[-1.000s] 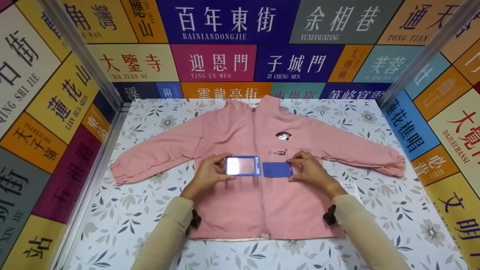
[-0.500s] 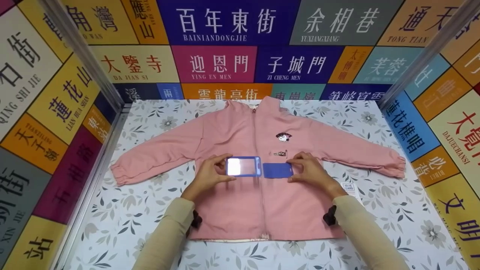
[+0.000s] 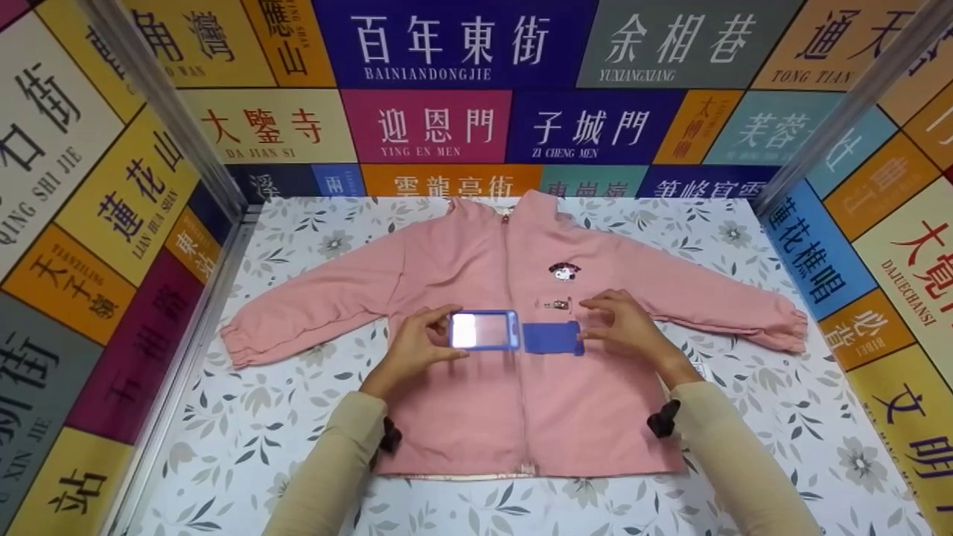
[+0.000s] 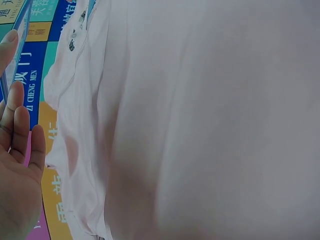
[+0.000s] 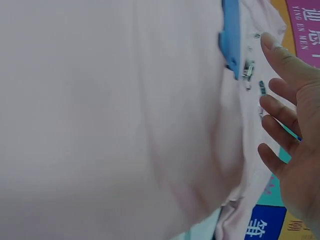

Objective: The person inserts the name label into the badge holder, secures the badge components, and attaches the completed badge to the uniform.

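Observation:
On a pink zip jacket (image 3: 454, 402) laid flat, a clear card holder with a blue frame (image 3: 484, 330) is pinched at its left end by my left hand (image 3: 411, 344). The left wrist view shows the thumb and fingers of that hand at the holder (image 4: 15, 60). To the holder's right a flat blue plastic piece (image 3: 551, 338) lies over the jacket, just right of the zip. My right hand (image 3: 629, 331) is beside its right end, fingers spread and holding nothing. In the right wrist view the blue piece (image 5: 231, 37) is apart from the hand (image 5: 305, 125).
Above the blue piece a small metal clip (image 3: 556, 304) lies on the jacket, below a printed badge (image 3: 563, 272). A white card (image 3: 700, 368) is mostly hidden by my right arm. Sign-printed walls (image 3: 432, 126) enclose the floral tabletop (image 3: 246, 424) at the back and sides.
My right hand has let go of the blue plastic piece and moved slightly right, its fingers spreading. The left hand and the card holder stay in place.

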`<state>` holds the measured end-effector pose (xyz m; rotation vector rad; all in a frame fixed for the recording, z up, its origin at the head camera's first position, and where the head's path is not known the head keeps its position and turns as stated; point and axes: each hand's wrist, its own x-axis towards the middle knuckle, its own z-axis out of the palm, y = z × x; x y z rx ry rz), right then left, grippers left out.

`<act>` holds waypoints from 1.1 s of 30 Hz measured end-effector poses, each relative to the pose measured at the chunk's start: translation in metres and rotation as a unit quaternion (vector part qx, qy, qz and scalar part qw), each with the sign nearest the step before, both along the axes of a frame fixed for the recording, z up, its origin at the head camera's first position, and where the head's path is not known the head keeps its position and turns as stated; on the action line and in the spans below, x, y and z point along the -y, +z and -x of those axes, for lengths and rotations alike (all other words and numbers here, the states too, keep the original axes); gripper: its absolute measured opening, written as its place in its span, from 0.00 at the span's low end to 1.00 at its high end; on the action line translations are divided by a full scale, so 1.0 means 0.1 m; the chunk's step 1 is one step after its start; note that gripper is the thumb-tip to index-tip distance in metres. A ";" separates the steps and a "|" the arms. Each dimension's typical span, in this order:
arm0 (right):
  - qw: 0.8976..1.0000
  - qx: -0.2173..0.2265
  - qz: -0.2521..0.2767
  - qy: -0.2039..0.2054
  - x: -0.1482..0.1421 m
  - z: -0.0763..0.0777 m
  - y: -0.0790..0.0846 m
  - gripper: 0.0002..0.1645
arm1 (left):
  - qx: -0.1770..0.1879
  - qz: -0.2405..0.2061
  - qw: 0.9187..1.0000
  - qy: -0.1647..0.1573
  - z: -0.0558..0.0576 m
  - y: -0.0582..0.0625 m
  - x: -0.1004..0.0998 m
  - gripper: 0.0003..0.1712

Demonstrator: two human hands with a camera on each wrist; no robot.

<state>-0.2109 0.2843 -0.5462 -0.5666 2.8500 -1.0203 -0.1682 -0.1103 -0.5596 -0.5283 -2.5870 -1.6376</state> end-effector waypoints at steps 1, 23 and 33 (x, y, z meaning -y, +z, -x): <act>1.000 -0.013 0.002 0.004 -0.01 0.00 0.02 0.37 | 0.000 0.001 1.000 0.000 0.00 0.00 0.00 0.45; 0.992 -0.070 0.066 -0.076 -0.68 -0.34 0.08 0.22 | 0.001 0.014 1.000 -0.008 -0.01 0.00 -0.06 0.45; 0.996 -0.013 0.030 -0.085 -1.28 -0.57 0.07 0.19 | 0.016 0.015 1.000 -0.010 -0.01 -0.01 -0.09 0.45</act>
